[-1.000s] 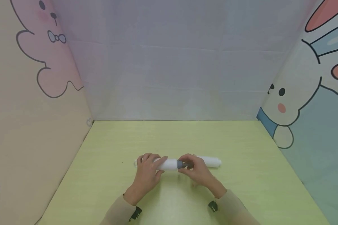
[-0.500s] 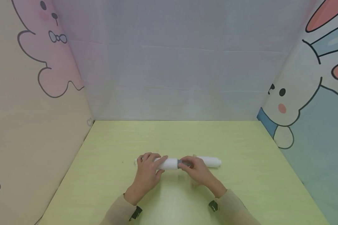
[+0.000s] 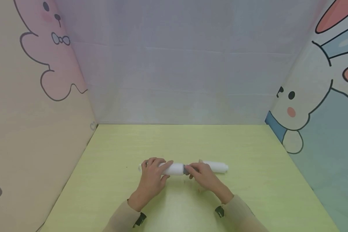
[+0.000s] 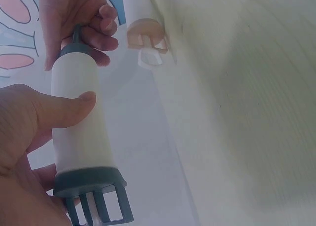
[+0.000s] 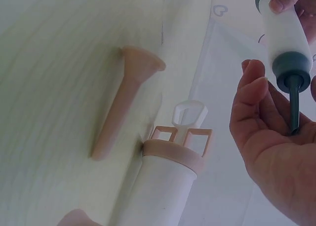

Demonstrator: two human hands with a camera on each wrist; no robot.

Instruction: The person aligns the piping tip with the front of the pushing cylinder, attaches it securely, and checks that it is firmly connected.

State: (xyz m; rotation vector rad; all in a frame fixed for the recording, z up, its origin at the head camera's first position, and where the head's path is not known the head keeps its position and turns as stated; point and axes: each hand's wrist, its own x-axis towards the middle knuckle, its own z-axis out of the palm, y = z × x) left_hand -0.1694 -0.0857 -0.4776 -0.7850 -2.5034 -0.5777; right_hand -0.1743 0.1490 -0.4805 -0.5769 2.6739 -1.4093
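Note:
A white syringe (image 3: 175, 169) with dark grey-green ends lies sideways just over the table. My left hand (image 3: 151, 180) grips its barrel (image 4: 79, 122), thumb across the top. Below that thumb, in the left wrist view, shows the framed dark end (image 4: 91, 181). My right hand (image 3: 207, 176) has its thumb and fingers curled about the dark nozzle (image 5: 295, 105) and its collar at the other end; its palm lies behind the stem. The exact finger contact is partly hidden.
A second white syringe (image 3: 217, 167) with a pink framed end (image 5: 173, 152) and a clear plunger ring (image 5: 190, 112) lies behind my right hand. Beside it on the table is a pink funnel-shaped nozzle (image 5: 121, 105). Printed walls border the yellow-green table (image 3: 182, 138).
My right thumb and fingers have turned about the nozzle collar, the thumb moving up over it. My left hand and the syringe stay nearly still.

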